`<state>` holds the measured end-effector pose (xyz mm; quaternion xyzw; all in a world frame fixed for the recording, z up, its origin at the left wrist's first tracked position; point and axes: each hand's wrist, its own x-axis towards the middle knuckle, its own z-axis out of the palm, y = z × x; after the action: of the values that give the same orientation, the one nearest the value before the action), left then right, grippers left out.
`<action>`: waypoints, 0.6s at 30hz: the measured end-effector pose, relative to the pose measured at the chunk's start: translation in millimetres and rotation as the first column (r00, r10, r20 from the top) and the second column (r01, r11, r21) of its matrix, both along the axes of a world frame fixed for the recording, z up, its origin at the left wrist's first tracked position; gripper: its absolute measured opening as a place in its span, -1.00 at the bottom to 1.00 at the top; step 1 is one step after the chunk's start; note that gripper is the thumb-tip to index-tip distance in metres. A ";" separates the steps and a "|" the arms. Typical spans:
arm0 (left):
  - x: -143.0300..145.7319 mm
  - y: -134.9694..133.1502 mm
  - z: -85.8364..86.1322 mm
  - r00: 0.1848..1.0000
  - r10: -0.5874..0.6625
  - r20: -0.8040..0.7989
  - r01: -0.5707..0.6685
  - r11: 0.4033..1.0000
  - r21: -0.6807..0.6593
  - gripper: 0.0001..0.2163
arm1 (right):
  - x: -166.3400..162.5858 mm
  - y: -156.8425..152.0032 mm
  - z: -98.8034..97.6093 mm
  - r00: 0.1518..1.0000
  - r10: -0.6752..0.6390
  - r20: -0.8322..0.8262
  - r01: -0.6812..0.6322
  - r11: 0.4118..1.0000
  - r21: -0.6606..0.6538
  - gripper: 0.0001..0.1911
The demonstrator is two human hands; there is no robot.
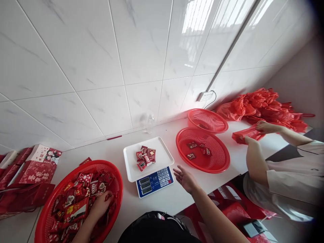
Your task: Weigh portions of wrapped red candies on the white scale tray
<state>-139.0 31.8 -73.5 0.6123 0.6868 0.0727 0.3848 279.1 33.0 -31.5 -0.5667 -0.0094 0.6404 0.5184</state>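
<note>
My left hand reaches into a red plastic basket heaped with red-wrapped candies. Its fingers are curled closed around a red-wrapped candy, mostly hidden by the hand. Palm up and fingers spread, my right hand holds nothing. It hovers just right of the blue keypad of a digital scale. On the scale's white tray lies a small pile of several wrapped candies.
Two red baskets, one nearer and one farther, hold a few candies. At right, a co-worker's hands handle a red bag. Filled red bags lie behind. Red gift boxes stand left; a power strip is on the wall.
</note>
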 end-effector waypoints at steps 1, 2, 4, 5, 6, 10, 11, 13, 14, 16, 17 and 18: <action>0.2 -2.2 -0.1 1.000 0.027 0.006 -0.027 1.000 0.010 -0.83 | 8.7 6.5 -1.7 0.992 -0.116 -0.058 0.116 0.993 -0.015 -0.88; 1.1 -3.6 0.4 0.999 0.049 0.009 -0.049 0.999 0.015 -0.82 | 17.4 12.7 -3.4 0.975 -0.204 -0.091 0.201 0.979 -0.031 -0.88; 3.8 -4.4 2.2 0.997 0.073 0.012 -0.073 0.997 0.014 -0.82 | 33.1 22.6 -6.4 0.951 -0.292 -0.100 0.289 0.956 -0.042 -0.81; 4.9 -4.1 3.0 0.997 0.078 0.012 -0.078 0.997 0.009 -0.82 | 39.5 25.8 -7.6 0.945 -0.313 -0.092 0.311 0.950 -0.042 -0.78; 5.7 -3.6 3.6 0.997 0.082 0.012 -0.082 0.997 0.005 -0.81 | 44.5 27.6 -8.8 0.937 -0.337 -0.088 0.334 0.941 -0.045 -0.76; 4.4 -1.9 1.9 0.996 0.089 0.013 -0.089 0.996 -0.016 -0.77 | 51.5 22.6 -13.5 0.908 -0.413 -0.069 0.410 0.911 -0.052 -0.74; 3.5 -1.9 0.7 0.996 0.088 0.010 -0.088 0.996 -0.020 -0.77 | 50.7 18.9 -14.7 0.903 -0.426 -0.064 0.423 0.905 -0.053 -0.74; 2.0 -2.3 -2.0 0.997 0.082 0.001 -0.082 0.996 -0.023 -0.76 | 47.9 9.9 -16.8 0.897 -0.438 -0.057 0.435 0.899 -0.059 -0.76; 1.5 -2.7 -3.1 0.997 0.079 -0.007 -0.079 0.997 -0.024 -0.76 | 46.5 5.0 -17.7 0.897 -0.438 -0.055 0.435 0.898 -0.063 -0.78; 1.4 -3.5 -4.3 0.997 0.070 -0.018 -0.071 0.997 -0.029 -0.78 | 44.4 -4.0 -18.9 0.900 -0.433 -0.051 0.430 0.900 -0.072 -0.80; 1.8 -3.8 -4.3 0.998 0.067 -0.022 -0.067 0.997 -0.030 -0.78 | 44.1 -7.6 -19.3 0.900 -0.433 -0.047 0.429 0.900 -0.075 -0.81; 2.6 -3.9 -3.8 0.998 0.062 -0.025 -0.063 0.998 -0.029 -0.79 | 44.4 -10.2 -19.6 0.900 -0.434 -0.042 0.430 0.899 -0.077 -0.81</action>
<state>-136.4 27.9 -77.3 0.5857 0.7110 0.0674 0.3832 323.5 22.8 -51.0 -0.5527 0.1525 0.5255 0.6286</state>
